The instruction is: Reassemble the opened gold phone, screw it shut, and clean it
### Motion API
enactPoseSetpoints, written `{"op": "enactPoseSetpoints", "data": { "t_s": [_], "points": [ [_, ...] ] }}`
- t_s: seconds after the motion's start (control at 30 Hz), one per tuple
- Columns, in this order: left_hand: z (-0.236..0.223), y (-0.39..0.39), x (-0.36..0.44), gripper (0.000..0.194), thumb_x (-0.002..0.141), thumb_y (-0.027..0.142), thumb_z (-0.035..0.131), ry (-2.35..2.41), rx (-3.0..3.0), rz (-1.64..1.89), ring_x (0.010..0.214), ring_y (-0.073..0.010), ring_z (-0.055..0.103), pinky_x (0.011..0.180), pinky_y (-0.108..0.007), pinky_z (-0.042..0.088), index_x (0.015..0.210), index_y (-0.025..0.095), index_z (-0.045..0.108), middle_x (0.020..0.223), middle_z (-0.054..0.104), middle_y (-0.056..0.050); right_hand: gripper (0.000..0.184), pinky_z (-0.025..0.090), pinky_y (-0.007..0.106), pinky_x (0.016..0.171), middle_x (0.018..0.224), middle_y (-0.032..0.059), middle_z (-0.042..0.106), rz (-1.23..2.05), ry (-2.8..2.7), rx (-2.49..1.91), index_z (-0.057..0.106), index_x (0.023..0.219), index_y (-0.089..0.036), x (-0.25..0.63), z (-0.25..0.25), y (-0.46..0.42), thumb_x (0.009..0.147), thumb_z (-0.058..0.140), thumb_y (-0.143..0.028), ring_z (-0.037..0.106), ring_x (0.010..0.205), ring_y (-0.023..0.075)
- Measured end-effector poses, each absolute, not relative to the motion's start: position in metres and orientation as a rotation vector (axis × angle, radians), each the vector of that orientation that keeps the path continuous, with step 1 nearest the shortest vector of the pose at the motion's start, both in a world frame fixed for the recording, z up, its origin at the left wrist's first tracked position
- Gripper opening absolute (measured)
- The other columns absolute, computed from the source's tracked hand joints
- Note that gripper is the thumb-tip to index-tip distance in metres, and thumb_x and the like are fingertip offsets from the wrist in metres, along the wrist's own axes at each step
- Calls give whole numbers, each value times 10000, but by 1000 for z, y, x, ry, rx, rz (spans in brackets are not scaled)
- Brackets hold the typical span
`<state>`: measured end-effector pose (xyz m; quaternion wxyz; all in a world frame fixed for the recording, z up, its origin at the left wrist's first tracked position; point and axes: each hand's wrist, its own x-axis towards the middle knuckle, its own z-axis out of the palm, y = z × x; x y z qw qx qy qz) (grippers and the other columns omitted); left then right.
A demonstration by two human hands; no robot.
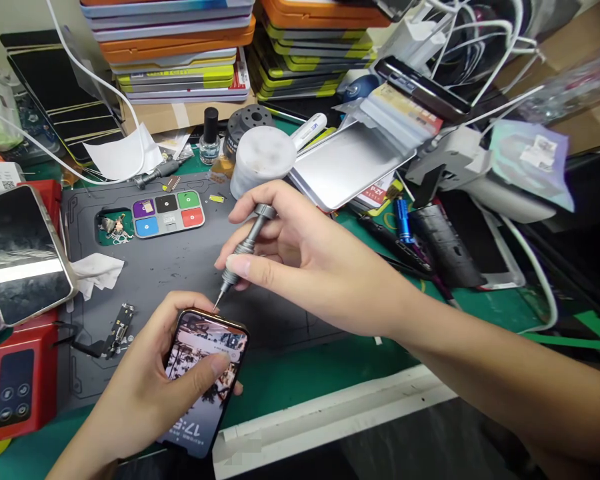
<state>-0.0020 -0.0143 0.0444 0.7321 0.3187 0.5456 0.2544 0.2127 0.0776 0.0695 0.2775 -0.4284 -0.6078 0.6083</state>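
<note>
My left hand [153,380] is wrapped round a smartphone [207,393], its thumb lying across the lit screen. The screen is upside down from here and shows a clock. In my right hand [300,257] is a grey precision screwdriver [245,248], gripped between thumb and fingers. Its thin tip meets, or nearly meets, the phone's far edge; I cannot tell whether it touches a screw. Beyond the hands, on the grey work mat [180,267], lies a screw tray with coloured squares [167,213]. A small connector board with a flex cable [119,330] rests left of the phone.
A second phone [23,253] leans at the left by a red device [25,380]. A white round container [263,160] and a small bottle [210,137] stand behind the mat. Stacked boxes [175,50] rise at the back; a silver tablet-like panel [350,163] and cables crowd the right.
</note>
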Motion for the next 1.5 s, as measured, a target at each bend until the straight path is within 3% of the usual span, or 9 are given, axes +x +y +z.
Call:
{"op": "enactPoseSetpoints", "data": {
  "t_s": [0.13, 0.37, 0.63, 0.97, 1.1, 1.23, 1.33, 1.43, 1.5],
  "points": [
    [44, -14, -3, 456, 909, 404, 838, 1201, 721, 551, 771, -214, 820, 715, -288, 676, 1215, 292, 518, 933, 761, 38, 306, 623, 339, 750, 979, -3, 718, 1662, -1600, -1173, 467, 1140, -259, 212, 67, 80, 965, 715, -220, 728, 793, 151],
    [45, -13, -2, 479, 897, 410, 847, 1206, 701, 546, 764, -223, 819, 699, -295, 675, 1208, 278, 507, 946, 767, 22, 266, 620, 307, 863, 1067, 43, 762, 1755, -1585, -1054, 461, 1134, -236, 216, 71, 83, 978, 631, -103, 709, 990, 146],
    [46, -13, -1, 483, 898, 415, 847, 1207, 700, 551, 753, -221, 819, 677, -288, 672, 1207, 278, 502, 950, 763, 24, 288, 632, 322, 838, 1023, 20, 711, 1820, -1542, -1052, 441, 1161, -236, 214, 63, 87, 993, 669, -189, 692, 846, 129],
    [48, -13, 1, 489, 879, 413, 861, 1229, 678, 561, 746, -222, 818, 687, -298, 672, 1199, 286, 514, 965, 773, 17, 315, 618, 333, 898, 1094, 51, 746, 1885, -1517, -972, 443, 1193, -230, 218, 64, 89, 977, 637, -107, 705, 922, 146],
    [49, -12, 2, 533, 856, 458, 874, 1250, 666, 538, 748, -231, 820, 687, -298, 664, 1200, 292, 502, 983, 780, 7, 329, 614, 344, 845, 1061, 37, 731, 1834, -1557, -1043, 452, 1211, -242, 216, 63, 89, 988, 693, -225, 705, 912, 166],
    [48, -11, 1, 554, 866, 497, 857, 1265, 690, 502, 780, -249, 827, 736, -325, 671, 1221, 299, 480, 993, 788, 1, 413, 521, 324, 687, 777, -56, 596, 1495, -1799, -1294, 508, 1182, -265, 213, 64, 88, 939, 797, -431, 621, 708, 159],
    [48, -11, 1, 566, 858, 508, 861, 1272, 700, 500, 785, -258, 828, 742, -332, 669, 1218, 295, 480, 985, 790, -3, 311, 513, 318, 739, 925, -19, 645, 1465, -1800, -1262, 524, 1135, -254, 213, 64, 89, 984, 730, -432, 634, 802, 154],
    [48, -11, 2, 563, 852, 503, 866, 1273, 690, 502, 782, -259, 827, 718, -324, 664, 1210, 293, 486, 993, 792, -6, 87, 553, 326, 864, 1207, 45, 684, 1720, -1592, -1124, 524, 1114, -230, 214, 65, 92, 1037, 564, -242, 685, 1009, 162],
    [48, -11, 2, 550, 860, 503, 860, 1268, 696, 503, 783, -258, 827, 719, -325, 664, 1209, 291, 491, 1000, 794, -10, 78, 550, 315, 784, 1105, 34, 702, 1797, -1551, -1130, 528, 1125, -225, 216, 67, 94, 1050, 505, -215, 685, 917, 154]
  ]
}}
